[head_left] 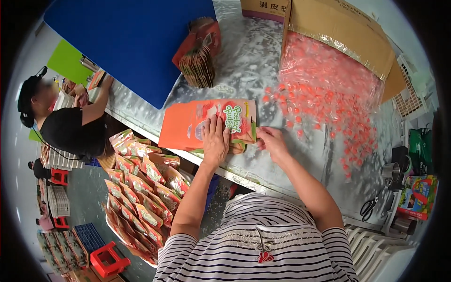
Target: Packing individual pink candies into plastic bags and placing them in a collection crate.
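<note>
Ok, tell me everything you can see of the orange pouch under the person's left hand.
The orange pouch looks like glossy film, with pale-and-green lettering and red fruit pictures on its right part. It lies flat near the front edge of the grey table. The left hand rests on it; the right hand's fingers are at its right edge. Its contents can't be seen.

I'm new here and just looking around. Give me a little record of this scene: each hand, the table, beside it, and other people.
Left hand: laid flat on a printed orange pouch
Right hand: pinching that pouch's right edge
Table: grey, mottled surface
Box: cardboard, at the far right
Small red pieces: spilling from the box in clear wrapping
Beside the table: many similar pouches, packed together at lower left
Other people: a co-worker in a black top at left, others farther back
</note>
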Demonstrator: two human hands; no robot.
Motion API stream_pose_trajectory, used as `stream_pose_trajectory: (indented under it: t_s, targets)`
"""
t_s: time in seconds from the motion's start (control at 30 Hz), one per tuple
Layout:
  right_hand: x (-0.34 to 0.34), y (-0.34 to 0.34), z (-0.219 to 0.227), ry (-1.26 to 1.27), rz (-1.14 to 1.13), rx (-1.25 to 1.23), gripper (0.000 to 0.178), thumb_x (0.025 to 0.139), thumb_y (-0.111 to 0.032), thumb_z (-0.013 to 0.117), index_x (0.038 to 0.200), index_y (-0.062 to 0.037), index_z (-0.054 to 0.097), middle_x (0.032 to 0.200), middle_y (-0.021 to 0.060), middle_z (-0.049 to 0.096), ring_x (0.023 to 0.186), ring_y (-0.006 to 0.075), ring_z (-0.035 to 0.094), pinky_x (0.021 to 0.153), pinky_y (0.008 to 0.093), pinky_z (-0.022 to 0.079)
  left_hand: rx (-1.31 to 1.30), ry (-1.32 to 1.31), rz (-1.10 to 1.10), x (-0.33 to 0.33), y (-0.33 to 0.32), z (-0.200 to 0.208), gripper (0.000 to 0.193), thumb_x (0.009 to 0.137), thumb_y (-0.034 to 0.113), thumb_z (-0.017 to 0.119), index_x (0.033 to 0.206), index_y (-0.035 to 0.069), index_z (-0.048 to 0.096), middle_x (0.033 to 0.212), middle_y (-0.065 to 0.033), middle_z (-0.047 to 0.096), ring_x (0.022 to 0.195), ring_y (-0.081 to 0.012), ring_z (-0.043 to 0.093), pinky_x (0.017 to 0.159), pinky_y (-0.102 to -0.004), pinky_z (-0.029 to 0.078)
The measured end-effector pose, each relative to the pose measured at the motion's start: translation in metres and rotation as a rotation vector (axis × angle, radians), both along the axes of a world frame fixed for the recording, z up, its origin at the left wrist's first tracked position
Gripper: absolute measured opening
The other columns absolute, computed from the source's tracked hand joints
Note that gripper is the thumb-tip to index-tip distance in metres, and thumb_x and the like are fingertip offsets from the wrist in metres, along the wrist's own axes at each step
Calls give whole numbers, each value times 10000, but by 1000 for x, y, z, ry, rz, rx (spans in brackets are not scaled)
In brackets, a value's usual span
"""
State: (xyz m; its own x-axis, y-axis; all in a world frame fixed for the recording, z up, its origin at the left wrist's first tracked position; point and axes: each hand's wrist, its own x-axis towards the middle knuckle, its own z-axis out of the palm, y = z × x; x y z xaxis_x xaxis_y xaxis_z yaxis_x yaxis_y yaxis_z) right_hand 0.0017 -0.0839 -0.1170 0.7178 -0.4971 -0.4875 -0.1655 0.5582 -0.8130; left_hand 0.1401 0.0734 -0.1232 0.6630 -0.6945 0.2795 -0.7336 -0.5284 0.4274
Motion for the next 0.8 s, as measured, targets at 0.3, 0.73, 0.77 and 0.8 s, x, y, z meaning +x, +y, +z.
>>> stream_pose_trajectory:
  t_s: [0.3, 0.73, 0.77, 0.8]
  targets:
    - [26, -4, -47, 143, -250, -1114, 302, 852, -189, 684, 1056, 30, 642, 792, 71, 658, 602, 132, 587, 557, 286, 487, -6, -36, -38, 0, -6, -1, 486, 986, 278, 420, 1361, -31, 416, 1448, -223, 364, 1343, -426, 303, 1097, -548, 223]
    - [39, -2, -5, 13, -146, -644, 251, 867, -145, 666, 1050, 26, 651, 805, 52, 669, 647, 95, 586, 585, 265, 494, 91, -51, 9, -3, 3, 0, 495, 999, 276, 405, 1393, -21, 376, 1472, -215, 333, 1363, -402, 280, 1112, -525, 205]
    - [41, 1, -4, 16, -132, -685, 236, 855, -143, 672, 1030, 14, 658, 813, 66, 677, 665, 114, 603, 613, 275, 501, 91, -55, 4, -3, 3, 0, 495, 999, 276, 405, 1393, -21, 376, 1472, -215, 333, 1363, -402, 280, 1112, -525, 205]
    - [40, 4, -3, 21, -119, -724, 221, 843, -142, 677, 1010, 3, 666, 821, 79, 686, 683, 133, 619, 641, 284, 508, 89, -43, 3, -3, 3, -1, 496, 1000, 279, 404, 1394, -21, 376, 1473, -214, 331, 1365, -402, 278, 1113, -525, 204]
